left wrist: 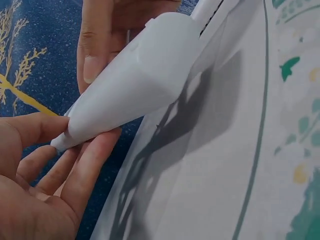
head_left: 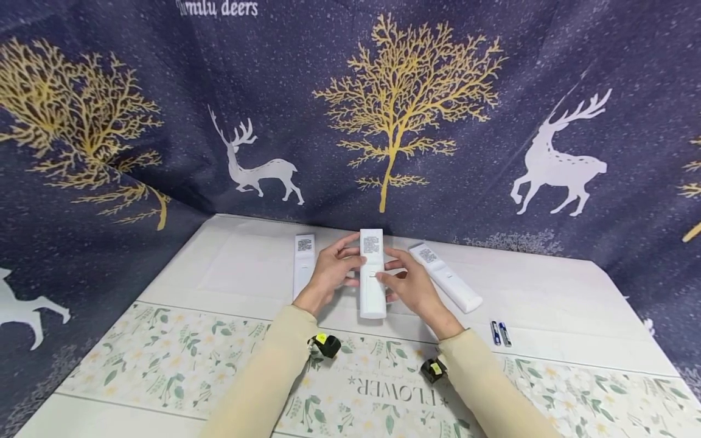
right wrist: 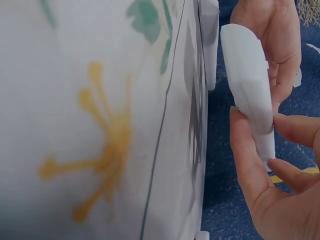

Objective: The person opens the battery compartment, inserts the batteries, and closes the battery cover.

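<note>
Holds the middle remote [head_left: 372, 266] back-side up just above the table [head_left: 547, 289], gripped by left hand [head_left: 331, 267] and right hand [head_left: 415, 287] — looks barely begun, with back cover [head_left: 372, 298] seemingly on and two batteries [head_left: 505, 335] left lying loose off to the right.

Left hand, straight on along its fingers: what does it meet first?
The left hand meets the long white plastic remote first, held in its grip. Past that, likely the right hand or dark-blue patterned cloth backdrop; depth is unclear.
</note>
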Available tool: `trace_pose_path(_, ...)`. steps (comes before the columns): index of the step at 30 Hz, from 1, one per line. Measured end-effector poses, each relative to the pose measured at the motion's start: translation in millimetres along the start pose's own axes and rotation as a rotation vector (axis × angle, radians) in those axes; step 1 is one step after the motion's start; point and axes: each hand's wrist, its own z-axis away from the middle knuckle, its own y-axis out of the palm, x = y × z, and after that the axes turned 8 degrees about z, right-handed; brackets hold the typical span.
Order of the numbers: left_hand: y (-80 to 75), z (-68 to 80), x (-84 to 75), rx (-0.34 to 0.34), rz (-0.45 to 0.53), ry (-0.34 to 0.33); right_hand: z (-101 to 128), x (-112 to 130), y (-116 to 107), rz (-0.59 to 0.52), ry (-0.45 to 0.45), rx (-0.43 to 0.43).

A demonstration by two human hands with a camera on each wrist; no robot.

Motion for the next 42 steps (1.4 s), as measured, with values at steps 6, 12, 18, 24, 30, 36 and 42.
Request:
trace_pose_path(6,1.6,-6.8,5.7,-0.002,-0.027,-0.018,-4.0,-7.4,-1.2,-0.091,0.048,0.087)
trace_pose_path(12,4.6,-12.6,10.2,-0.021,-0.057,-0.028,-6.8,-13.0,-4.3,-0.124,0.069,0.154)
trace_pose_path(18,6.1,-13.6,12.0,-0.007,-0.073,-0.047,-8.1,-16.6,-5.3,-0.131,0.086,0.190)
trace_pose_path(24,7.2,-13.4,12.3,0.017,-0.097,-0.058,-9.0,-20.3,-6.0,-0.144,0.083,0.209)
trace_pose_path(30,8.1,-14.5,14.9,0.000,-0.132,-0.054,-9.3,-21.5,-6.0,-0.136,0.084,0.210)
trace_pose_path(36,8.6,-15.5,18.2,-0.026,-0.172,-0.052,-9.8,-22.8,-6.4,-0.125,0.081,0.227)
trace_pose_path(42,10.3,-14.4,18.3,-0.033,-0.221,-0.028,-9.4,-22.7,-6.0,-0.120,0.094,0.227)
